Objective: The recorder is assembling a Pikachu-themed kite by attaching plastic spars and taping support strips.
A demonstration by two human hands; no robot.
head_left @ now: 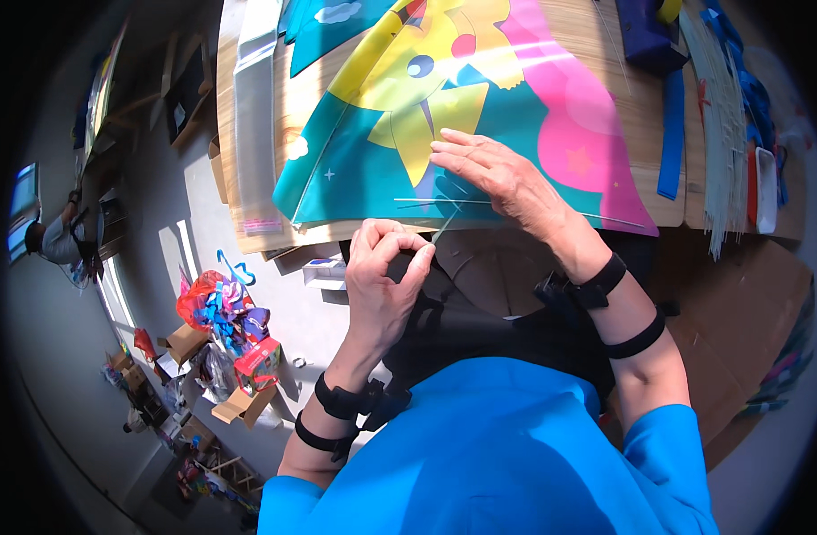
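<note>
A printed kite sail, teal, yellow and pink with a cartoon figure, lies across the table edge in front of me. Near its lower edge, my left hand pinches the end of a thin pale stick between thumb and forefinger. My right hand hovers over the sail with its fingers stretched out. A slim rod runs along the sail's lower edge and passes beneath the right hand, so its middle is hidden. Another thin rod slants up the sail's left side.
On the wooden table are a clear plastic sleeve at left, a blue strip, a dark purple box and a bundle of pale rods at right. Cardboard stands right of me. Bags and boxes crowd the floor at left.
</note>
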